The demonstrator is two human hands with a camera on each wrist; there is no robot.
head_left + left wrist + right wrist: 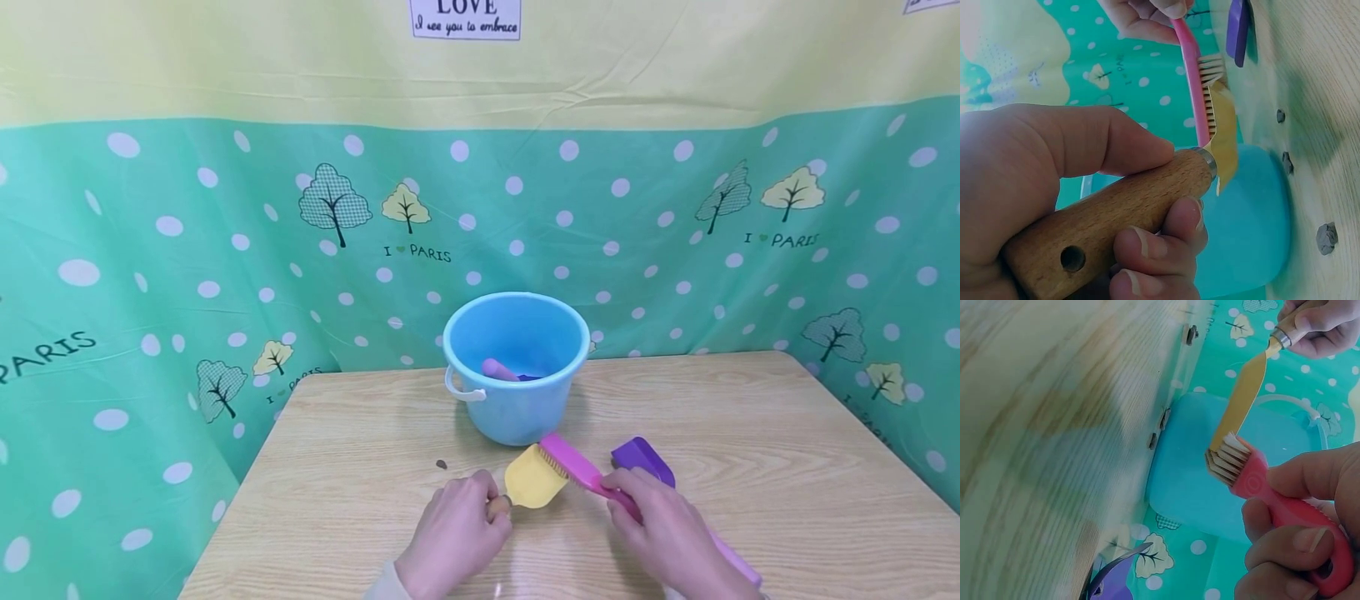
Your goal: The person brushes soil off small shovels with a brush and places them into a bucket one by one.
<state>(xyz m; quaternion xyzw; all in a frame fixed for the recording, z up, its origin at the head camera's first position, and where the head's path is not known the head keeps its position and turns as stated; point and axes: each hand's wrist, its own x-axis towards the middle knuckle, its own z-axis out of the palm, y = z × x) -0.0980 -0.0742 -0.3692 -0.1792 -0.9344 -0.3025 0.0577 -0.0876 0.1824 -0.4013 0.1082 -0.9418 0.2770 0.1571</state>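
Note:
My left hand (pixel 456 527) grips the wooden handle (pixel 1122 212) of a small yellow trowel (pixel 531 483), holding the blade above the table in front of the bucket. A pink brush (pixel 573 461) is in my right hand (pixel 663 525), fingers curled round its handle. In both wrist views the pale bristles (pixel 1229 461) meet the yellow blade. The light blue bucket (pixel 517 412) stands upright just behind the two tools. Inside it show a pinkish-purple handle (pixel 498 369) and a bit of something darker purple; the rest of its contents is hidden.
A purple scoop (pixel 643 458) with a pink handle (pixel 735 558) lies on the wooden table (pixel 337 467), partly behind my right hand. Several small dark lumps (pixel 1327 238) are on the tabletop near the bucket. A green dotted curtain (pixel 247 275) hangs behind the table.

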